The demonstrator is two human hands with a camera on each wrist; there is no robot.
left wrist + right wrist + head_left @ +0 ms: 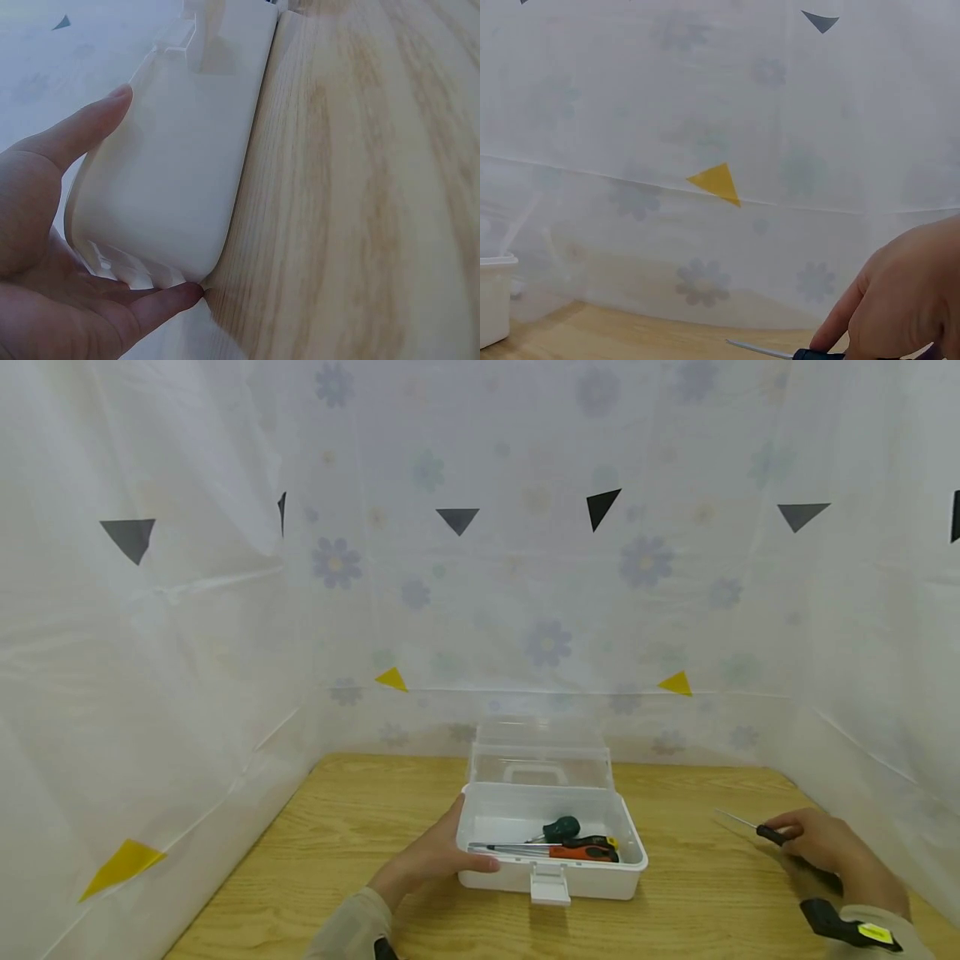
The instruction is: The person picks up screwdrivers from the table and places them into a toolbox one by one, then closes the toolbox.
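Two hands on show from the head view: left hand [435,860] laid against the left front corner of a white plastic box [551,872], thumb stretched along the front rim, fingers loose rather than clenched; right hand [825,843] well off to the right, curled round the dark handle of a screwdriver [753,828], thin shaft pointing left and away, low over the wooden tabletop [345,827]. Box open, clear lid [538,752] tipped back, latch hanging at the front; inside, a green-handled tool [558,829] and an orange-and-black tool [581,850] lying side by side. Pale flowered sheeting [187,652] with grey and yellow triangles hung on three sides. From the left wrist: thumb [82,131] pressed to the top of the box [180,165], a fingertip at its lower corner where box meets tabletop [360,195]. From the right wrist: right hand [904,304] pinching the screwdriver [780,351], only shaft and handle tip visible; box corner [493,300] at far left, well apart.
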